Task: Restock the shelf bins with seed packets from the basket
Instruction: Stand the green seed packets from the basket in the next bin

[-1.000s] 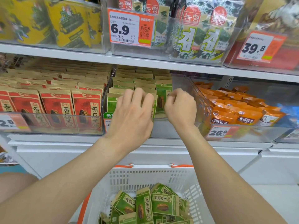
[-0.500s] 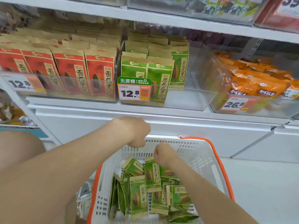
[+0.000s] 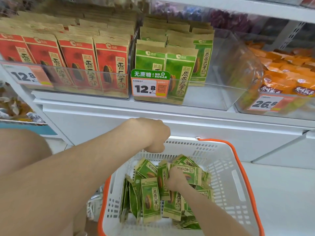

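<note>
A white basket with orange handles sits low in the head view and holds several green seed packets. My right hand is down among them and grips a green packet. My left hand is curled in a fist at the basket's far rim and seems to grip it; its fingers are hidden. On the shelf above, the clear bin holds rows of upright green packets on its left side, while its right side is bare.
A bin of red seed packets stands left of the green bin, and a bin of orange packs stands to the right. A 12.8 price tag hangs on the green bin's front. White cabinet fronts run below the shelf.
Both hands left the green shelf bin and dropped to the basket. My right hand went in among the packets and took hold of one. The view tilted downward.
</note>
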`<state>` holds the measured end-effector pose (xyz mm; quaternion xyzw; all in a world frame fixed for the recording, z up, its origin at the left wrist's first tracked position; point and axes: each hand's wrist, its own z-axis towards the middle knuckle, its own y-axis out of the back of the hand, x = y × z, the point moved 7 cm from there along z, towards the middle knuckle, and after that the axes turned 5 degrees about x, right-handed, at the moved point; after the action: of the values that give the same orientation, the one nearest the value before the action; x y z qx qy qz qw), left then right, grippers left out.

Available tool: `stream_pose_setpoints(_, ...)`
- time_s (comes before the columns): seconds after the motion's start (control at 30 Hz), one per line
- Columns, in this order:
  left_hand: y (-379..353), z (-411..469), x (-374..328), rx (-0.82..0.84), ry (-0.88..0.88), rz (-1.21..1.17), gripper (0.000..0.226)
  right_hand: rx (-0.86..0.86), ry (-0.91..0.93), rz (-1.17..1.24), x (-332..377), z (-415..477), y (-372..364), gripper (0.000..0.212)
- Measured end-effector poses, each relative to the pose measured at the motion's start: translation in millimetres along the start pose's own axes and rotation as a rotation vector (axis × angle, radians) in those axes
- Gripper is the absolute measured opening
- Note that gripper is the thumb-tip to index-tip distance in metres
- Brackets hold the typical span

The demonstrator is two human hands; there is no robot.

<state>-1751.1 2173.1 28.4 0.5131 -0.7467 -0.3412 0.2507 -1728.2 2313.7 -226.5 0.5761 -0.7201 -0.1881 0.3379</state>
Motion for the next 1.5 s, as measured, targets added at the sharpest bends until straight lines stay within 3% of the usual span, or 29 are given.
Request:
stream_pose_setpoints(0.07, 1.0, -0.1, 2.1, 0.012, 0.008, -0.015, 0.03, -0.001, 0.028, 0.048, 3.4, -1.5, 3.4, 0.034)
stream_pose_setpoints(0.2, 5.9, -7.7, 8.8, 0.035, 0.082, 0.002, 0.018, -0.029, 0.165, 0.312, 11.6, -6.3, 27.4, 0.014)
stream_pose_setpoints(0.27, 9.9, -14.6, 10.6, 0.047, 0.126, 0.021, 0.019, -0.004, 0.228, 0.493, 19.4, -16.2, 44.7, 0.02)
stream_pose_setpoints(0.5, 22.5, -33.3, 22.8, 0.055, 0.176, -0.132, 0.062, 0.063, 0.585, 0.991, 79.3, -81.8, 118.0, 0.034)
stream_pose_setpoints(0.57, 31.8, -39.2, 23.1, -0.064, 0.16, -0.198, 0.056, -0.002, 0.665, 1.097, 93.3, -97.2, 137.9, 0.042)
stream_pose_setpoints(0.63, 47.2, -42.1, 26.6, -0.293, 0.135, -0.283, 0.042, -0.135, 0.674, 1.212, 100.4, -110.6, 156.2, 0.045)
stream_pose_setpoints(0.77, 73.4, -58.8, 24.3, -0.673, 0.087, -0.606, 0.028, -0.451, 0.732, 1.403, 101.8, -147.8, 195.7, 0.028)
stream_pose_setpoints(0.9, 92.9, -78.1, 18.7, -0.928, -0.034, -1.069, 0.013, -0.609, 0.851, 1.384, 105.6, -183.7, 231.1, 0.01)
stream_pose_setpoints(0.97, 97.7, -83.9, 20.1, -0.984, -0.078, -1.256, 0.012, -0.646, 0.88, 1.346, 107.4, -194.2, 248.0, 0.017)
stream_pose_setpoints(1.1, 103.3, -94.1, 19.1, -1.163, -0.087, -1.398, 0.019, -0.757, 0.898, 1.211, 108.6, -210.1, 276.5, 0.022)
stream_pose_setpoints(1.2, 109.9, -104.3, 6.6, -1.333, -0.111, -1.319, 0.023, -0.75, 0.865, 1.31, 106.4, -211.0, 283.1, 0.021)
stream_pose_setpoints(1.3, 115.2, -102.5, -5.8, -1.381, -0.164, -1.229, 0.038, -0.635, 0.82, 1.409, 110.4, -201.2, 278.5, 0.022)
stream_pose_setpoints(1.4, 117.7, -100.2, -6.7, -1.45, -0.153, -1.138, 0.033, -0.449, 0.784, 1.478, 116.1, -183.9, 267.7, 0.051)
stream_pose_setpoints(1.5, 120.8, -96.0, -7.1, -1.448, -0.188, -1.092, 0.024, -0.381, 0.763, 1.531, 112.8, -179.3, 265.1, 0.069)
